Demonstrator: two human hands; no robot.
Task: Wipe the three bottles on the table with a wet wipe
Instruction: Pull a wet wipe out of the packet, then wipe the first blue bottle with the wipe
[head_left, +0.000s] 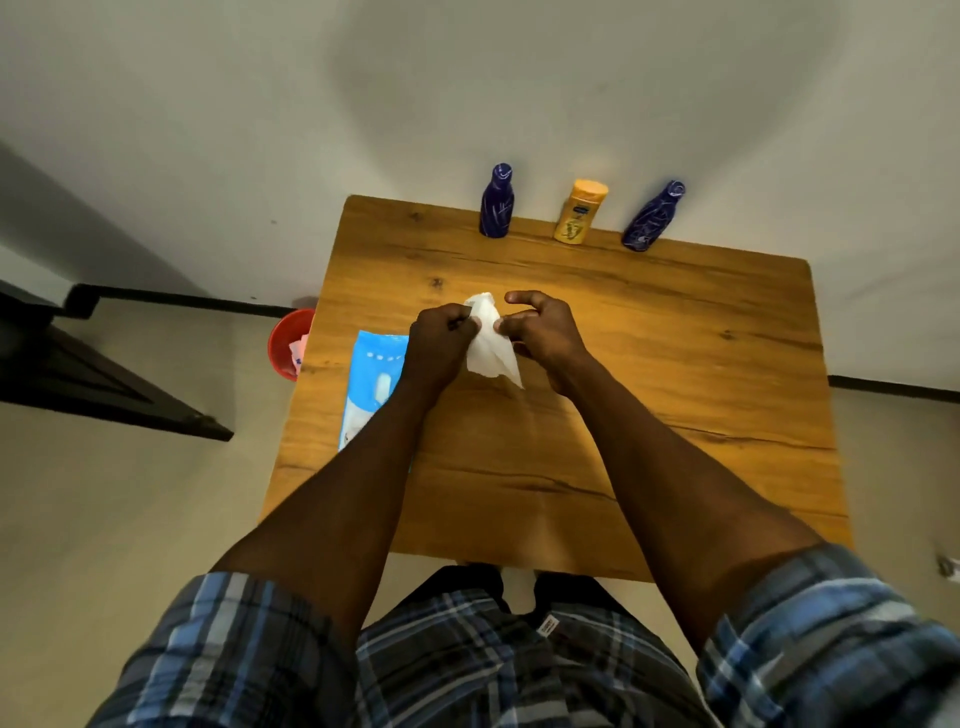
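Head view: both hands meet over the middle of the table (675, 364), holding a white wipe (491, 343) between them. The left hand (439, 338) is closed, its fingertips pinching the wipe's left edge. The right hand (545, 327) pinches the right edge with thumb and a lower finger, while its index finger curls free above. The wipe hangs bunched and partly folded, its lower corner pointing toward the person. It looks lifted off the wood, though that is hard to tell.

The three bottles stand in a row at the far edge, well apart from the hands: a blue bottle (497, 202) on the left, a yellow bottle (579, 213) in the middle, and another blue one (652, 218) on the right. The wipe pack (371, 379) lies just beside the left forearm. A red bin (288, 345) sits on the floor past the table's left edge.

Risks, as I judge them: the bottles stand close to the back edge, so a one-handed swipe could tip one over or push it off. A wipe left bunched would clean poorly. The left forearm could drag the pack when reaching forward.

Both arms are stretched forward, forearms converging and wrists bent slightly inward.
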